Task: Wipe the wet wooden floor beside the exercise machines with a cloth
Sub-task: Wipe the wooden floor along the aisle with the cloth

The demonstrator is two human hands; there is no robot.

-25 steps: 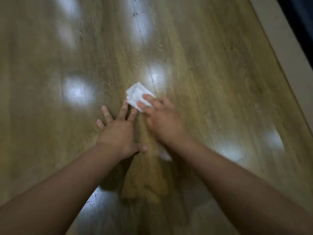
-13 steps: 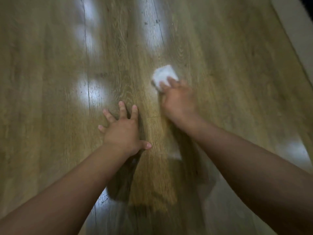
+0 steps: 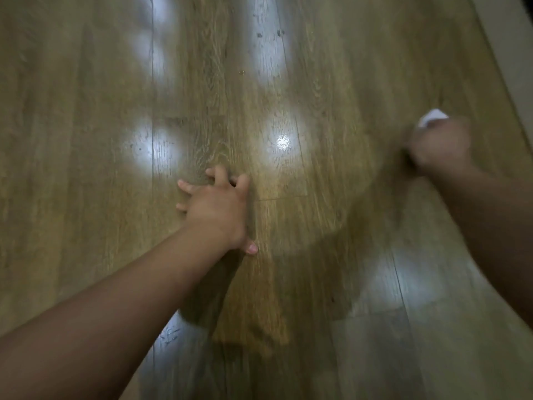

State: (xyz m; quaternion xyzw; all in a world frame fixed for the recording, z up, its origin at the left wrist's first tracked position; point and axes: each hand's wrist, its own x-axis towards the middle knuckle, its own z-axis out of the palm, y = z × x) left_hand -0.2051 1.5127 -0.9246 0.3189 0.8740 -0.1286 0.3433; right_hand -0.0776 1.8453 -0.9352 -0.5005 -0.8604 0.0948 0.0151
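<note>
In the head view the left hand (image 3: 217,209) is planted on the wooden floor (image 3: 331,82) near the middle of the picture. Its fingers are spread and slightly arched, the tips and the thumb touch the boards, and it holds nothing. Its forearm runs down to the lower left corner and throws a dark shadow (image 3: 207,290) on the planks just beneath the wrist. The right hand (image 3: 439,145) is far out to the right, well apart from the left, and it is smeared by motion blur. The white cloth (image 3: 432,118) lies under its far side, with only a small corner showing beyond the knuckles. The hand covers the rest, and the blur hides whether the fingers lie flat on the cloth or curl round it. The cloth is near a pale strip (image 3: 507,53) that borders the floor along the upper right edge. Bright patches of reflected light (image 3: 281,141) sit on the glossy boards between and beyond the hands, and a greyer sheen spreads over the planks at the lower right. A few small dark specks (image 3: 269,34) mark the wood near the top.
</note>
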